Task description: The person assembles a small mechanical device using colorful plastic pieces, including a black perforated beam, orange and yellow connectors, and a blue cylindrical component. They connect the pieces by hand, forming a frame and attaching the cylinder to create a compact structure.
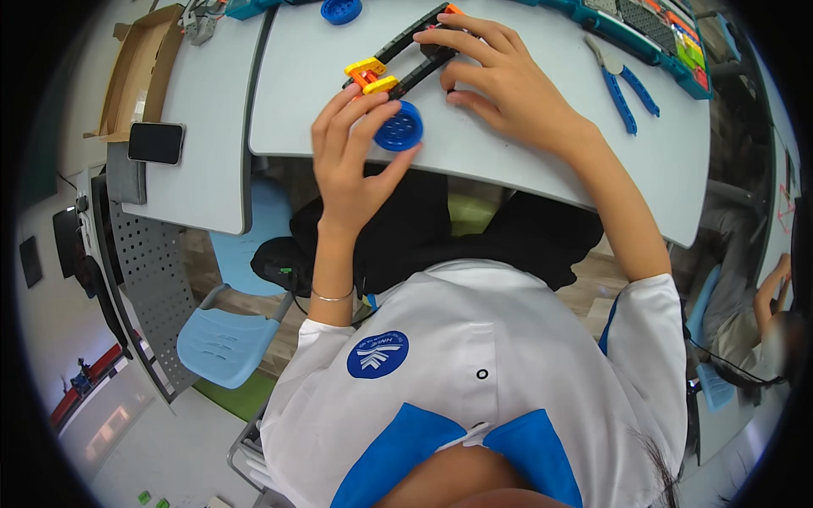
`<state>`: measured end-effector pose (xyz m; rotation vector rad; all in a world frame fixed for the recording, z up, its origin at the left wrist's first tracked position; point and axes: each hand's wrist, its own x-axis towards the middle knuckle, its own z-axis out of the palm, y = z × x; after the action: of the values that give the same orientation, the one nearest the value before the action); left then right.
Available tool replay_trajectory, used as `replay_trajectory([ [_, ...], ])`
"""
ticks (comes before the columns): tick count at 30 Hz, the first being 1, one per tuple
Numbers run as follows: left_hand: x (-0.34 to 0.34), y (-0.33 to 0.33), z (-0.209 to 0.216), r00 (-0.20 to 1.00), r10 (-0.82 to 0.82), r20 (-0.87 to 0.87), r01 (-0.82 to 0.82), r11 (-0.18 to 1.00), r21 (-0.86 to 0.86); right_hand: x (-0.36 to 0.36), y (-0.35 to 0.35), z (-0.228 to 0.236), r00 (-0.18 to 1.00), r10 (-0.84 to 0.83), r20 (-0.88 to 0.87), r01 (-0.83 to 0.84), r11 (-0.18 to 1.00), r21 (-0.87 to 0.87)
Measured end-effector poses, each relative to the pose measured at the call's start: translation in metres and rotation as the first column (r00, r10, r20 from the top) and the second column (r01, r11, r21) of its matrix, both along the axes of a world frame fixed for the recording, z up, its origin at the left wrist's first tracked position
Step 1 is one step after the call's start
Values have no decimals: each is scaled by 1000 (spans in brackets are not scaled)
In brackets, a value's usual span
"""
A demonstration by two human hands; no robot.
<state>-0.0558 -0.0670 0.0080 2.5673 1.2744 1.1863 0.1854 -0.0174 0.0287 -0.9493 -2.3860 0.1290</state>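
Observation:
A frame of black toy building beams [410, 38] lies at the far middle of the table, with yellow and orange connector pieces [370, 76] at its near left end and an orange tip at its far end. My left hand [349, 148] is closed around a round blue perforated wheel-like part [400, 129], its thumb at the near rim and its fingertips beside the yellow pieces. From the right, my right hand [521, 89] reaches over the frame. Its fingers are bent against the black beams, and they partly hide the far end.
Another round blue part [341, 10] sits at the far edge. Blue-handled pliers [625, 85] lie to the right, near a teal parts case [696, 83]. On the left table are a phone [157, 142] and an open cardboard box [118, 97]. Another person [754, 330] is at far right.

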Motion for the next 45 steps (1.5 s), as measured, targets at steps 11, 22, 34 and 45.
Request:
replay_trajectory([
  [11, 3, 22, -13, 968, 99, 232, -37, 965, -260, -10, 8, -8, 998, 46, 48, -46, 999, 10],
  [22, 3, 35, -9, 971, 48, 234, -10, 986, -164, 2, 10, 4, 998, 30, -63, -41, 983, -178],
  [34, 7, 25, -5, 954, -18, 301, 50, 994, -96, 17, 8, 16, 970, 89, -226, -192, 850, -490],
  [45, 4, 22, -8, 925, -59, 376, 118, 984, -137, 21, 10, 18, 968, 92, -234, -210, 811, -547],
])
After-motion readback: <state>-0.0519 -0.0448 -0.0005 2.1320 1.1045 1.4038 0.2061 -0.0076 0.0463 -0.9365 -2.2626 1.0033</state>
